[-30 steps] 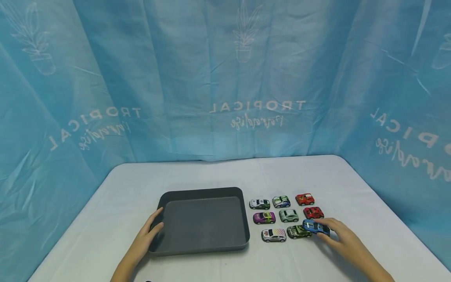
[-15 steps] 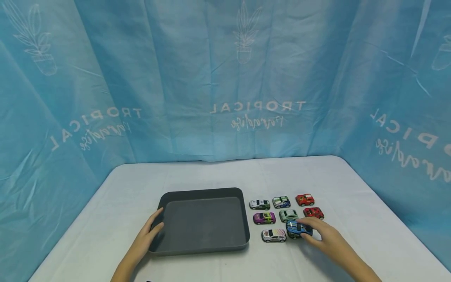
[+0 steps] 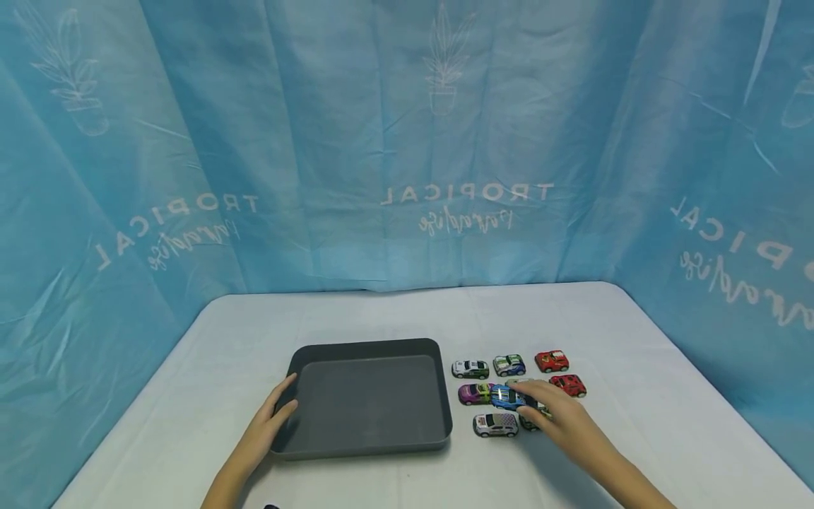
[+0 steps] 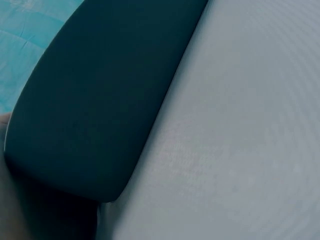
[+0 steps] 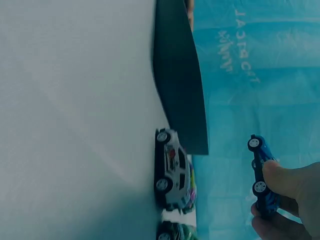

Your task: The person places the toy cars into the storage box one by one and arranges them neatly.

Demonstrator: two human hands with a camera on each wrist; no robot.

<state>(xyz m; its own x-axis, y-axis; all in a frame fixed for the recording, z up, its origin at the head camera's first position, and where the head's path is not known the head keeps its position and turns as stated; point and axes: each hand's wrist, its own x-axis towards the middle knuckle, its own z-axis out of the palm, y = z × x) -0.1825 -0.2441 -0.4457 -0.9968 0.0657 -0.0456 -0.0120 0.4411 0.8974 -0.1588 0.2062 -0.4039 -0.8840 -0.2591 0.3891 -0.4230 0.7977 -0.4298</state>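
A blue toy car (image 3: 508, 397) is pinched between the thumb and fingers of my right hand (image 3: 562, 420). It hangs above the toy cars on the table, beside a purple and yellow toy car (image 3: 473, 394). In the right wrist view, the raised blue car (image 5: 260, 170) shows its wheels, clear of a white toy car (image 5: 172, 170). My left hand (image 3: 257, 433) holds the left rim of a dark grey tray (image 3: 369, 450), with thumb and forefinger over the edge; its other fingers are hidden. The tray's outer wall (image 4: 105, 100) fills much of the left wrist view.
Several toy cars sit right of the tray, among them a red car (image 3: 568, 385), another red car (image 3: 551, 361), a white and green car (image 3: 470, 369) and a checkered white car (image 3: 495, 425). A blue printed curtain (image 3: 331, 141) hangs behind the white table (image 3: 356, 311).
My right hand has carried the blue car leftward from the right end of the near row, over the camouflage car, towards the tray. The left hand and tray have stayed put.
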